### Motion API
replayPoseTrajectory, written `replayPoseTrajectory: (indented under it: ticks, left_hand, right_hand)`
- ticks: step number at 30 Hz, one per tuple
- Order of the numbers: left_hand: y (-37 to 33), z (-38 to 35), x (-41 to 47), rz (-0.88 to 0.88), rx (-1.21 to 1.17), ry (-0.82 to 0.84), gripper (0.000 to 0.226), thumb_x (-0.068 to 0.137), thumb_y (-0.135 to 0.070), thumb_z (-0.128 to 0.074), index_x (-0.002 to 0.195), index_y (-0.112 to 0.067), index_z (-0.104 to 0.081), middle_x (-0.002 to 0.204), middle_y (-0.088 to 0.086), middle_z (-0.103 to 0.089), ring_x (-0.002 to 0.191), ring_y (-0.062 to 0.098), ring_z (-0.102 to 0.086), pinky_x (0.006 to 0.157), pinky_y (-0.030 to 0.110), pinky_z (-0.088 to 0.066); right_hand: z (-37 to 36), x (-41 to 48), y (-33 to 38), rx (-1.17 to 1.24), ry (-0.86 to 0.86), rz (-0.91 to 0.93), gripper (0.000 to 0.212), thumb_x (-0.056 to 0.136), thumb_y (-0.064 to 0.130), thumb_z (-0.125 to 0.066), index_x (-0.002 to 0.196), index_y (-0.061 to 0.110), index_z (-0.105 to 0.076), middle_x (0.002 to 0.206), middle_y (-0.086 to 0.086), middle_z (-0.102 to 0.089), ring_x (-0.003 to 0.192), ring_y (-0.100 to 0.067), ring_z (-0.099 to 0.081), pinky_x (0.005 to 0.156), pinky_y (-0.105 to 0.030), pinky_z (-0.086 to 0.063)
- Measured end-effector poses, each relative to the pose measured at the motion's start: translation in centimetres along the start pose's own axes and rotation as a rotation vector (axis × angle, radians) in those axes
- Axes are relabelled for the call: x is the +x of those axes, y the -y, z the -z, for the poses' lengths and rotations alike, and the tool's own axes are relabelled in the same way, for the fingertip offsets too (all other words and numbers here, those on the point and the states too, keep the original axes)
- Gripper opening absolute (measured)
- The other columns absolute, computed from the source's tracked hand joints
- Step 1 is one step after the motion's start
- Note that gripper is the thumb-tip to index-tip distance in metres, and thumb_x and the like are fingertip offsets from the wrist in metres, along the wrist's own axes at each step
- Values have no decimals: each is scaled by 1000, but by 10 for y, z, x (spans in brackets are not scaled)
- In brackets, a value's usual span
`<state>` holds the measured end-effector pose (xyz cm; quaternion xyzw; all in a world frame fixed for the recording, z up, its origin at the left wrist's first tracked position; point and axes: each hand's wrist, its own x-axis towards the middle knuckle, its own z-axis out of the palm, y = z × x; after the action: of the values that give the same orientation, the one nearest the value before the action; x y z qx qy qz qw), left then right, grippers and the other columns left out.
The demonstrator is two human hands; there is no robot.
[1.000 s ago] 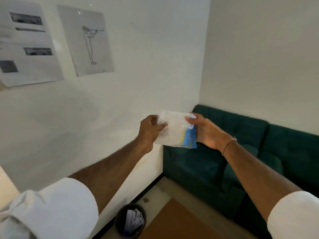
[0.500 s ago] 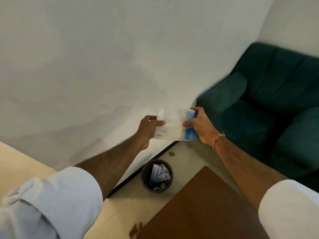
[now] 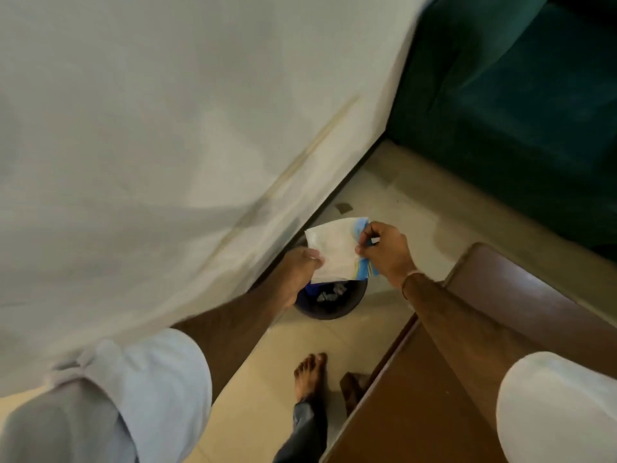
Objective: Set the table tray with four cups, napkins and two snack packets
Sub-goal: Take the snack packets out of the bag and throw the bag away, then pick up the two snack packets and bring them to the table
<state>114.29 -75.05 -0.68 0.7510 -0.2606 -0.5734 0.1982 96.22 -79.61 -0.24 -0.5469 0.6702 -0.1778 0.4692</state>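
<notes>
A white plastic packet [image 3: 334,253] with a blue and yellow edge hangs between both my hands, directly over a dark round waste bin [image 3: 337,304] on the floor. My left hand [image 3: 298,270] pinches the packet's lower left side. My right hand [image 3: 384,252] pinches its right, blue-printed side between thumb and fingers. The bin holds crumpled wrappers, and the packet and my left hand hide part of it. No tray, cups or napkins are in view.
A white wall [image 3: 167,145] runs along the left down to a dark skirting. A dark green sofa [image 3: 517,105] fills the top right corner. A brown wooden table [image 3: 434,379] stands at the lower right. My bare foot [image 3: 309,375] rests on the cream floor tiles.
My view has tipped down from the wall and sofa to the floor. Both hands have lowered the packet until it hangs right above the waste bin.
</notes>
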Motion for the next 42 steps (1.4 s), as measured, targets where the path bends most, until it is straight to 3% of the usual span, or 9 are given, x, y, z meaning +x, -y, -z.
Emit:
replayPoseTrajectory:
  ticks: [5, 8, 13, 16, 19, 28, 30, 35, 42]
  left_hand:
    - [55, -9, 83, 183, 79, 82, 31, 96, -35, -59, 119, -14, -62, 112, 3, -62, 102, 21, -56, 97, 38, -45]
    - [82, -15, 121, 221, 63, 73, 11, 96, -28, -60, 102, -20, -62, 111, 5, -62, 97, 20, -58, 88, 36, -47]
    - [132, -22, 176, 237, 97, 55, 16, 98, -23, -57, 109, -18, -66, 96, 4, -61, 89, 19, -57, 71, 29, -48]
    - [157, -25, 196, 229, 96, 52, 7, 96, -20, -59, 94, -25, -64, 90, 1, -62, 88, 19, -58, 67, 27, -49]
    - [171, -29, 206, 228, 98, 64, 7, 97, -20, -59, 102, -23, -64, 103, 6, -66, 94, 20, -62, 74, 29, -53]
    - [131, -31, 176, 73, 175, 45, 38, 88, -26, -68, 124, -26, -55, 111, 6, -66, 97, 20, -64, 78, 37, -55]
    - [105, -32, 156, -22, 208, 52, 38, 89, -26, -67, 125, -23, -56, 116, 4, -67, 102, 21, -66, 90, 43, -56]
    - [23, -32, 92, -335, 335, 36, 36, 96, -31, -60, 131, -25, -56, 125, -3, -65, 110, 13, -62, 85, 22, -49]
    - [-107, -37, -15, -676, 397, -30, 40, 97, -30, -59, 136, -21, -54, 136, -1, -60, 115, 12, -57, 92, 24, -45]
  right_hand:
    - [-87, 63, -72, -261, 120, -60, 25, 86, -3, -60, 85, 17, -75, 108, -7, -72, 99, -28, -67, 94, -32, -54]
    - [-135, 87, -113, -356, 205, -88, 20, 89, 0, -62, 91, 15, -75, 112, -10, -70, 103, -30, -66, 97, -36, -54]
    - [-208, 115, -184, -389, 299, -135, 22, 95, 15, -60, 112, 5, -71, 118, -15, -67, 111, -30, -61, 104, -39, -49]
    - [-238, 125, -213, -388, 365, -153, 36, 97, 20, -57, 132, 8, -58, 130, -13, -60, 113, -25, -58, 101, -31, -46]
    - [-247, 130, -228, -476, 430, -114, 42, 92, 14, -63, 133, 12, -57, 144, -15, -48, 129, -33, -50, 111, -38, -40]
    - [-191, 97, -168, -445, 319, -61, 57, 92, 43, -61, 143, 20, -51, 160, -14, -27, 144, -36, -32, 117, -46, -33]
    - [-167, 85, -143, -378, 257, -59, 58, 94, 41, -59, 145, 16, -48, 161, -13, -29, 143, -34, -37, 118, -45, -34]
    - [-88, 55, -69, -287, 112, -8, 57, 100, 32, -53, 151, 13, -36, 161, -12, -30, 141, -36, -39, 116, -44, -36]
    - [44, -9, 39, -273, -95, 105, 59, 104, 44, -38, 155, 17, -26, 164, -7, -26, 147, -31, -30, 117, -50, -31]
